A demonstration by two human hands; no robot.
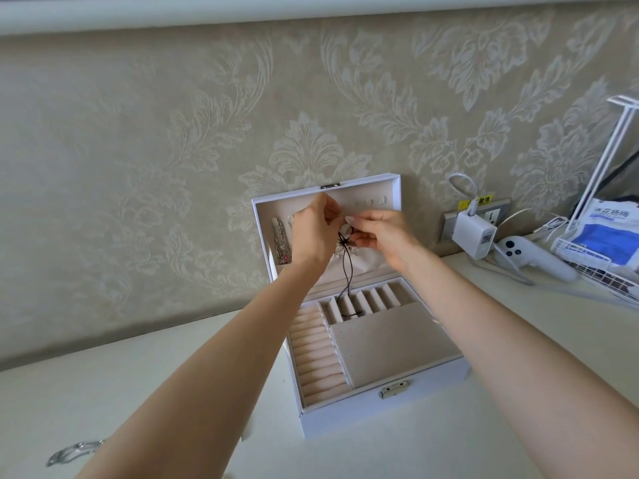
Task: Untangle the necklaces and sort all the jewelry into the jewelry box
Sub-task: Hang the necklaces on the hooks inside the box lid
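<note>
We are hanging the black cord necklace inside the upright lid of the jewelry box. Our left hand and right hand both pinch its upper end by the pale pendant, and the cord trails down to the slotted compartments. A silver chain already hangs at the lid's left. Next, we judge, the cord must be looped over a hook. Another silver piece waits on the worktop.
</note>
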